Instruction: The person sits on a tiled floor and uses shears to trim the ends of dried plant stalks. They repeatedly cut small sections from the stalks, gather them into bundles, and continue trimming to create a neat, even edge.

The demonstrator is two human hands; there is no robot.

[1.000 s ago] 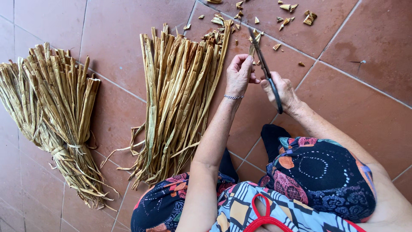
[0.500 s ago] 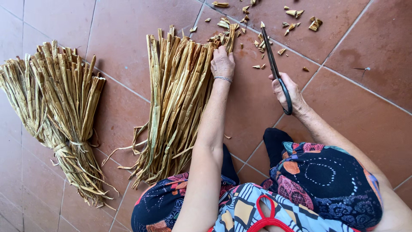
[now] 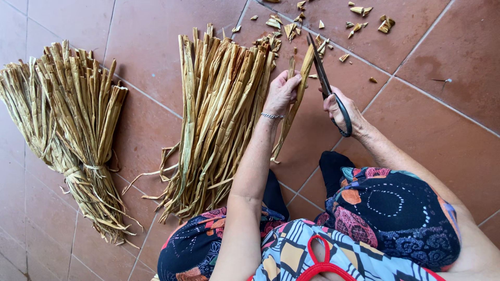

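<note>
1. Two bundles of dried straw-coloured leaves lie on the red tiled floor [image 3: 448, 62]: a tied bundle [image 3: 73, 130] at the left, bound with a strip near its narrow end, and a loose bundle [image 3: 213, 119] in the middle, fanned out in front of the person's knees
2. One pair of scissors [image 3: 327, 86] with dark handles is in view, its blades pointing away from the person
3. The left hand [image 3: 281, 92] has its fingers clamped on one or two long leaf strips [image 3: 294, 106] (the exact count is hard to tell), lifted just beside the loose bundle
4. The right hand [image 3: 344, 110] has its fingers closed through the scissor handles; the blades meet the top end of the held strips
5. More than a dozen small cut scraps [image 3: 364, 10] are scattered on the tiles beyond the hands
6. The held strips look flat, narrow, pale tan and dry, slightly bowed, with the lower end hanging free above the floor near the person's patterned clothing
</note>
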